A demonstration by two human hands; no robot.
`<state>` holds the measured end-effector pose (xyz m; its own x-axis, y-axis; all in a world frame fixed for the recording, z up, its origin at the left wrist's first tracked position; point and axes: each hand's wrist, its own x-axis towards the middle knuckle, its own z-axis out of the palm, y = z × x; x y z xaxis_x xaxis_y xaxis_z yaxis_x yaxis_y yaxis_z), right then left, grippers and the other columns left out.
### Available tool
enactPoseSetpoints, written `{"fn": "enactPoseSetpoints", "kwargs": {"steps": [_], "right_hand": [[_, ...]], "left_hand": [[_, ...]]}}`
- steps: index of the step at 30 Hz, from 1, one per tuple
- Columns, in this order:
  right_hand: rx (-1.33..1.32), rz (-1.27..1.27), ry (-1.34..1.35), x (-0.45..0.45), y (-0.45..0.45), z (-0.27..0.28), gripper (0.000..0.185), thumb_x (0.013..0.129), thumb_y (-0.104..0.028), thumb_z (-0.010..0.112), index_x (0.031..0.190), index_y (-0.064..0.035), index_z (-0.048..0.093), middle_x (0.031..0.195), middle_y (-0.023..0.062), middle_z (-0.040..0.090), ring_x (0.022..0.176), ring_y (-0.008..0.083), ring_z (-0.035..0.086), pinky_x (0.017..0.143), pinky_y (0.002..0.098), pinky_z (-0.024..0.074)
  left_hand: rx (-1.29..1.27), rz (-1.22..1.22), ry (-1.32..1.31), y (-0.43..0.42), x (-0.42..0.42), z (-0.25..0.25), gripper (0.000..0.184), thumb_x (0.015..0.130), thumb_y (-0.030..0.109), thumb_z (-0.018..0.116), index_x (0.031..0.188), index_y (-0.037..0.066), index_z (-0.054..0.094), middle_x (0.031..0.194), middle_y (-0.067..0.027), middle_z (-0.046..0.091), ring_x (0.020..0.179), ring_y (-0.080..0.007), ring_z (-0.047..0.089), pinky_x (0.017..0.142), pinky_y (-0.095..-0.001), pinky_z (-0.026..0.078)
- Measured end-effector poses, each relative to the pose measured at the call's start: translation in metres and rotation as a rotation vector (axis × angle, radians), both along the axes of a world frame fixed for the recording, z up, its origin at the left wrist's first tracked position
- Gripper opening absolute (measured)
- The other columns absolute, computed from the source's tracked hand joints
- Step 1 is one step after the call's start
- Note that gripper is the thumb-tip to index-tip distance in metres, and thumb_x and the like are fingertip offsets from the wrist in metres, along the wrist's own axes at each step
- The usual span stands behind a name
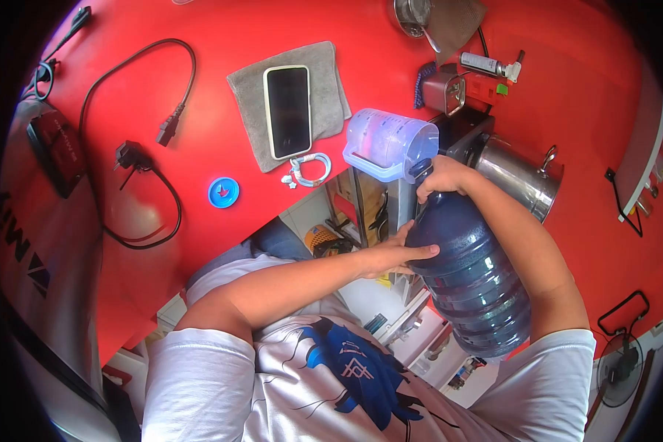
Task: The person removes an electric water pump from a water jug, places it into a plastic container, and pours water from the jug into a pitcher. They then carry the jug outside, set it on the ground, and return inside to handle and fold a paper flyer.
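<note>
A large blue water jug [473, 276] is tilted, with its neck at the translucent measuring pitcher [390, 144] near the table's edge. My right hand [446, 178] is closed round the jug's neck, partly hiding it. Lower down, my left hand [398, 254] holds the jug's side, thumb stretched across the front and fingers partly hidden behind. The pitcher has graduation marks and a handle. Whether water is flowing I cannot make out.
On the red table [221, 81] a phone [288, 110] lies on a grey cloth [250, 92]. Left of it are a blue lid [223, 192] and a black power cable [171, 125]. A steel pot [519, 177], a metal pitcher [445, 90] and a torch canister [483, 64] stand or lie at right.
</note>
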<state>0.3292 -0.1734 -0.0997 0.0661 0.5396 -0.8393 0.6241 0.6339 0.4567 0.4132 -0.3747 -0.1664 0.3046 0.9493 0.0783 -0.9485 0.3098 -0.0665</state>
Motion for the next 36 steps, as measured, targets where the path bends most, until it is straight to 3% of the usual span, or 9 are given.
{"fn": "enactPoseSetpoints", "kwargs": {"steps": [29, 31, 36], "right_hand": [[0.013, -0.110, 0.115, 0.004, -0.006, 0.011, 0.042, 0.049, -0.013, 0.082, 0.084, 0.0040, 0.068, 0.083, 0.0126, 0.067, 0.075, 0.0234, 0.064, 0.069, 0.0347, 0.0521], [0.026, -0.090, 0.088, 0.003, -0.009, 0.012, 0.039, 0.050, -0.012, 0.081, 0.083, 0.0036, 0.068, 0.082, 0.0121, 0.067, 0.074, 0.0226, 0.063, 0.067, 0.0348, 0.0520], [0.003, -0.098, 0.101, 0.008, -0.006, 0.011, 0.036, 0.050, -0.010, 0.081, 0.082, 0.0031, 0.068, 0.081, 0.0121, 0.067, 0.072, 0.0222, 0.063, 0.066, 0.0350, 0.0518]], "left_hand": [[0.000, -0.003, 0.187, -0.005, -0.007, -0.001, 0.133, 0.071, 0.064, 0.074, 0.150, 0.007, -0.017, 0.154, -0.0255, 0.008, 0.144, -0.0338, 0.019, 0.112, -0.0486, 0.029], [-0.020, -0.018, 0.154, -0.006, -0.008, 0.001, 0.137, 0.068, 0.061, 0.078, 0.150, 0.005, -0.017, 0.154, -0.0221, 0.015, 0.143, -0.0316, 0.023, 0.110, -0.0489, 0.034], [0.005, -0.006, 0.160, -0.007, -0.005, 0.001, 0.133, 0.072, 0.063, 0.074, 0.150, 0.006, -0.018, 0.154, -0.0252, 0.007, 0.144, -0.0343, 0.018, 0.112, -0.0484, 0.028]]}}
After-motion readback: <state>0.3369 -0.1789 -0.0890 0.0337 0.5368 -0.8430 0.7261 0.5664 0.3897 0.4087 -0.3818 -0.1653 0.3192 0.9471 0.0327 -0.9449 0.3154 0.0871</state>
